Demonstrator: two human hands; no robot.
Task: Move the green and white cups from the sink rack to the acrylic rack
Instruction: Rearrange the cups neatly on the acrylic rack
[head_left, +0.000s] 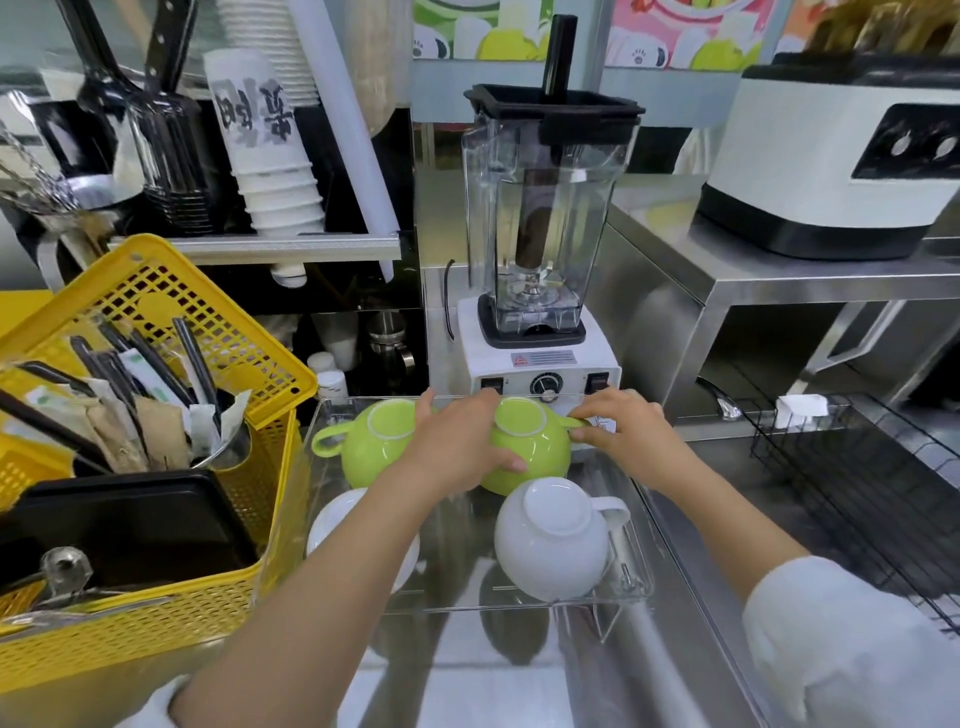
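Two green cups and two white cups rest upside down on the clear acrylic rack (631, 564). My left hand (457, 441) grips the left side of the right green cup (530, 447) at the rack's back. My right hand (628, 431) pinches that cup's handle at its right. The other green cup (376, 439) stands at the back left, handle pointing left. A white cup (556, 538) sits at the front right with its handle to the right. My left forearm partly hides the second white cup (335, 519) at the front left.
The black wire sink rack (852, 483) lies to the right, with a white folded item at its back corner. A yellow basket (171, 457) of straws and utensils stands on the left. A blender (535, 249) stands right behind the acrylic rack. A white machine (831, 156) sits on the steel shelf.
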